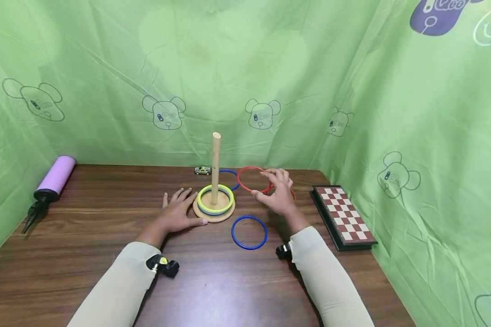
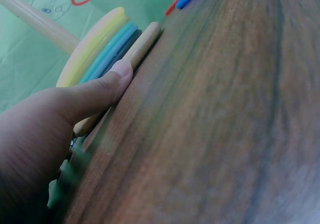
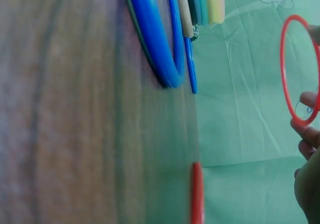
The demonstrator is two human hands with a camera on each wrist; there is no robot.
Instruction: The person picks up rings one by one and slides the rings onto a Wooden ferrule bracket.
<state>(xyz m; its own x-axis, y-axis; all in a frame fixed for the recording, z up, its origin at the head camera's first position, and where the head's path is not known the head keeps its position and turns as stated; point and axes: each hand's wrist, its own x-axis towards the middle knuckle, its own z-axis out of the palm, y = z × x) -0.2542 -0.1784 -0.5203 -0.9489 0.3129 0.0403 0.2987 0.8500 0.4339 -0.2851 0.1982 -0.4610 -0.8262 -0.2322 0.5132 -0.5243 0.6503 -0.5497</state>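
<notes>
A wooden peg (image 1: 215, 165) stands upright on a round wooden base (image 1: 214, 215), with a yellow ring (image 1: 215, 200) stacked over bluish rings around it. My left hand (image 1: 181, 210) lies flat on the table beside the base, and its thumb (image 2: 113, 83) touches the base's edge (image 2: 144, 40). My right hand (image 1: 276, 191) pinches a red ring (image 1: 253, 179) and holds it tilted above the table, right of the peg. The right wrist view shows that red ring (image 3: 287, 69) between my fingertips (image 3: 308, 129). A blue ring (image 1: 249, 232) lies flat in front.
A second red ring (image 1: 293, 194) lies partly under my right hand. Another blue ring (image 1: 230, 174) and a small toy car (image 1: 202, 170) sit behind the peg. A folded chessboard (image 1: 343, 216) lies at the right edge, a purple pump (image 1: 54, 180) at the far left. Green sheeting surrounds the table.
</notes>
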